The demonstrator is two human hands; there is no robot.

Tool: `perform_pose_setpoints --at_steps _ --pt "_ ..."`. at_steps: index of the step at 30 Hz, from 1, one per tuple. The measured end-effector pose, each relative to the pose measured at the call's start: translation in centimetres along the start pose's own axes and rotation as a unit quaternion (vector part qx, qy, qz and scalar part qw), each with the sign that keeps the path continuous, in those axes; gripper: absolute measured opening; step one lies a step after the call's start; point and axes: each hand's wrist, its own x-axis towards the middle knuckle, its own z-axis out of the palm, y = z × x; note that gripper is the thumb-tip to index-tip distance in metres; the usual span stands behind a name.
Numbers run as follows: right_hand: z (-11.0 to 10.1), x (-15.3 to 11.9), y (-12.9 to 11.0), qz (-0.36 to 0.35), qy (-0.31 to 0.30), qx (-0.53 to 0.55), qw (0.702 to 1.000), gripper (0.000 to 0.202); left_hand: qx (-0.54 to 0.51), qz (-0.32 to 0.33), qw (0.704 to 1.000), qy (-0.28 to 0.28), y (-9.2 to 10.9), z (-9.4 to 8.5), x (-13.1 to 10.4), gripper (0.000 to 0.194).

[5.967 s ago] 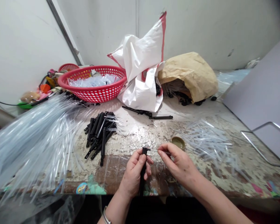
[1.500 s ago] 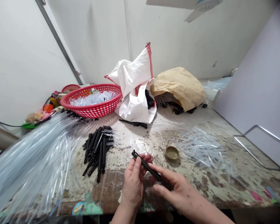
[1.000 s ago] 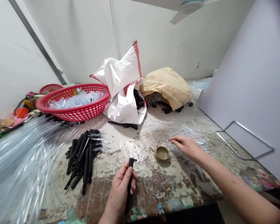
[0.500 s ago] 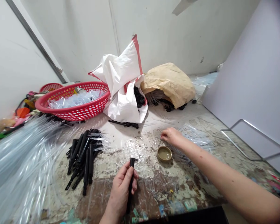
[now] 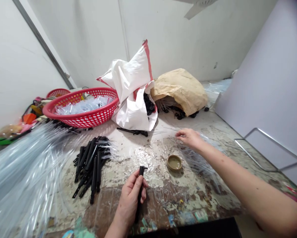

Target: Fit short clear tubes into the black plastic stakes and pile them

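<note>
My left hand (image 5: 133,195) is closed round a black plastic tube (image 5: 141,172) with a short side spout at its top, held upright near the front edge of the table. To the right, my right hand (image 5: 189,137) is above a loose pile of thin clear plastic tubes (image 5: 200,162). Its fingertips are drawn together; whatever they pinch, if anything, is too fine to make out. A small round dish (image 5: 174,163) of cloudy liquid stands just in front of that hand. Left of centre lies a stack of black tubes (image 5: 89,165) with clear tubes sticking out.
A red plastic basket (image 5: 89,123) of clear pieces stands at the back left. Beside it slump a white sack (image 5: 132,79) of black parts and a tan sack (image 5: 179,87). Long clear tubing (image 5: 26,172) covers the left side. A metal wire frame (image 5: 269,148) is at right.
My right hand has moved a little away from me and to the right, its fingers slightly more extended. My left hand still holds the black tube in nearly the same place. The view has shifted slightly.
</note>
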Motion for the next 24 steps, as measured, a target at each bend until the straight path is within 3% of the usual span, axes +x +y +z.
perform_pose_setpoints --at_steps 7,13,18,24 --pt "-1.1 0.1 2.1 0.052 0.042 0.047 0.997 0.012 0.002 0.009 1.000 0.007 0.4 0.3 -0.2 0.038" --pt "-2.5 -1.4 2.3 0.064 0.006 0.192 0.979 0.014 0.002 0.014 1.000 0.012 0.7 0.5 -0.4 0.038" --pt "-3.8 -4.1 1.4 0.075 -0.035 0.309 0.947 0.028 0.001 0.022 1.000 0.002 0.3 0.3 -0.3 0.036" --pt "-4.5 -10.0 -1.3 0.064 -0.145 0.472 0.868 0.031 -0.006 0.019 1.000 0.005 0.5 0.4 -0.5 0.039"
